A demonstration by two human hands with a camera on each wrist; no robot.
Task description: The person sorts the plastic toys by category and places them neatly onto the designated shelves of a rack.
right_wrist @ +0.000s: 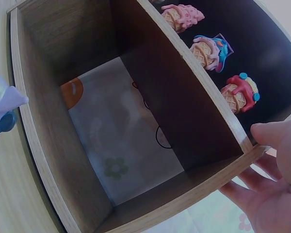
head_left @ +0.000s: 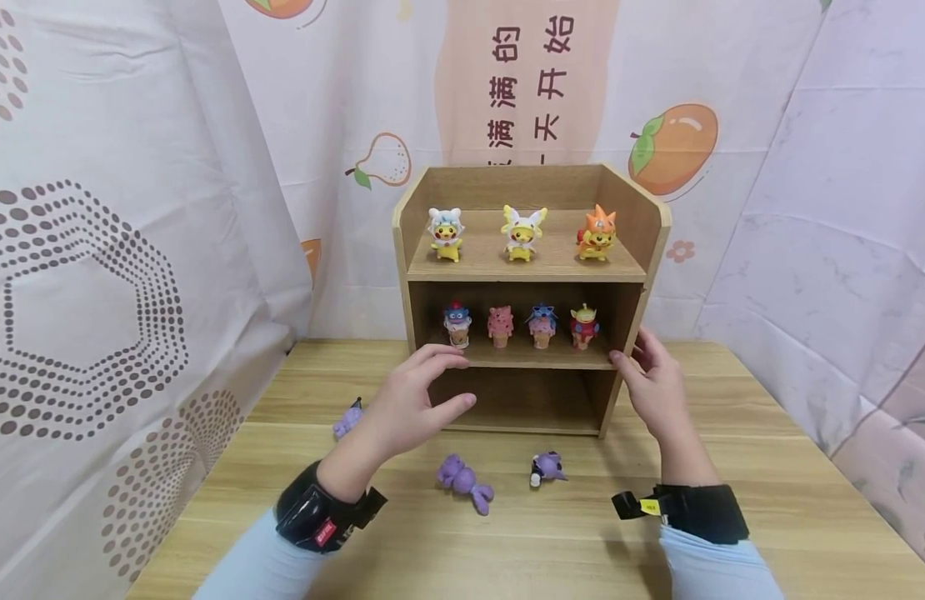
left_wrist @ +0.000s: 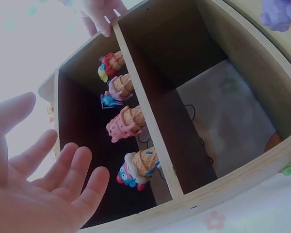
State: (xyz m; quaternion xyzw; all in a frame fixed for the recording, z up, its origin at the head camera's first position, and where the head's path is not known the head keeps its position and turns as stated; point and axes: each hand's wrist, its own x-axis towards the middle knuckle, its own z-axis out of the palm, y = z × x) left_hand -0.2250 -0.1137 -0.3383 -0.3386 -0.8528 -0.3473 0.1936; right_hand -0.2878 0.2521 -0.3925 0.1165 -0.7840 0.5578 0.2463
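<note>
A small wooden display shelf (head_left: 526, 275) stands on the table. My right hand (head_left: 653, 383) grips its right side panel, thumb at the front edge by the middle board and fingers around the outside. My left hand (head_left: 413, 400), fingers spread and holding nothing, hovers in front of the shelf's left side. Closest to it is a blue-faced ice-cream-cone figurine (left_wrist: 133, 170) on the middle board. A pink cone figurine (head_left: 500, 327), a blue-and-pink one (head_left: 542, 325) and a red one with a yellow-green head (head_left: 584, 327) continue that row.
Three yellow figurines in costumes stand on the top board: white-hooded (head_left: 446, 235), white-eared (head_left: 520, 233) and orange-hooded (head_left: 597, 233). Purple figurines lie on the table, one at left (head_left: 347, 419), one in front (head_left: 465, 482) and a smaller one (head_left: 547, 467). A printed curtain (head_left: 357, 75) hangs behind.
</note>
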